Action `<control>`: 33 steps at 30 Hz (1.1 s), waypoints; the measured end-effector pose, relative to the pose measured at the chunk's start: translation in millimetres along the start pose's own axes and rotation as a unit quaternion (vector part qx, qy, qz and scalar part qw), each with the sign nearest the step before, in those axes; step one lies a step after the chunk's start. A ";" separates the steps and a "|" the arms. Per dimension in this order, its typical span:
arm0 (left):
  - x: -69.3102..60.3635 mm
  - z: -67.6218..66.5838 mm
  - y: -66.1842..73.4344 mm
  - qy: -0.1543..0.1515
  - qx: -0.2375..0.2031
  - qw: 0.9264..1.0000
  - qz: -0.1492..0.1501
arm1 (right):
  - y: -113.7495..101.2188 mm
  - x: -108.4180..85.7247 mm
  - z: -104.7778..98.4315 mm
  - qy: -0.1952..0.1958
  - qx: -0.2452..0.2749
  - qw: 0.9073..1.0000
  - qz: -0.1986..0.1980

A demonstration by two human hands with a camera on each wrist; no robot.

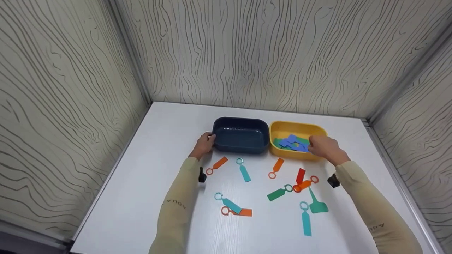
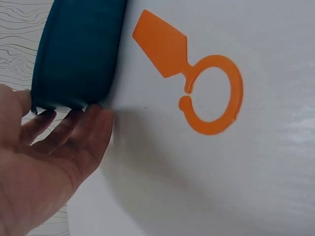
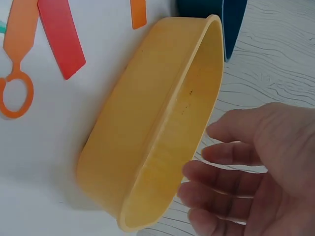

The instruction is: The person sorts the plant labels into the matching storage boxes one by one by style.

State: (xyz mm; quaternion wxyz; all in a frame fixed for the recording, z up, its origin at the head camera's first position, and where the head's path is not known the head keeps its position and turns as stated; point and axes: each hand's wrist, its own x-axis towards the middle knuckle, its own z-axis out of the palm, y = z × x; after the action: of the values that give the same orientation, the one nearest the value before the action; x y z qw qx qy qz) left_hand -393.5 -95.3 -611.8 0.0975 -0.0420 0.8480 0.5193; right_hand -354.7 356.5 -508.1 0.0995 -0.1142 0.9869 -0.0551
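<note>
My left hand [image 1: 203, 144] holds the left end of a dark blue plastic bin [image 1: 242, 149]. In the left wrist view the thumb is at the rim and the fingertips bear on the end wall. An orange ring-ended tag [image 2: 162, 44] lies beside that bin. Over the right end of a yellow bin [image 1: 293, 154] is my right hand [image 1: 326, 147]. Its fingers are loosely bent in the right wrist view, with nothing seen between them. Blue tags [image 1: 293, 141] and green pieces lie in the yellow bin, partly covered by the hand in the head view.
In front of the bins lie several tags: orange [image 1: 277, 165], turquoise [image 1: 244, 173], green [image 1: 276, 194] and red [image 1: 300, 175]. Near the right forearm is a green piece with a long stem [image 1: 318, 207]. Wood-patterned panels [image 1: 226, 53] enclose the white table [image 1: 169, 134].
</note>
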 end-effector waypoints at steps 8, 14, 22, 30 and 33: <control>1.6 -0.1 -1.7 -0.002 0.006 1.000 -0.002 | -7.1 -17.7 10.9 -0.087 0.014 0.996 -0.001; 0.7 -0.5 0.0 -0.003 0.011 1.000 0.000 | -16.8 -37.0 25.4 -0.174 0.054 0.982 0.045; 0.0 -0.5 -0.5 0.001 0.010 1.000 0.004 | -24.1 -57.9 50.9 -0.216 0.077 0.970 0.085; 1.6 0.6 -1.4 0.003 0.017 1.000 0.002 | -27.1 -67.3 67.1 -0.219 0.064 0.970 0.089; 1.7 0.4 -1.1 0.001 0.014 1.000 0.005 | -28.1 -69.7 68.9 -0.208 0.062 0.972 0.090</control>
State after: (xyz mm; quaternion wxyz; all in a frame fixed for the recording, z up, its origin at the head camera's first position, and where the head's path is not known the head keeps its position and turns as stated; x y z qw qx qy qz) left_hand -395.0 -95.4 -613.3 0.0945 -0.0373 0.8554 0.5079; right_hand -267.8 339.9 -558.7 0.3145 -0.0274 0.9453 -0.0820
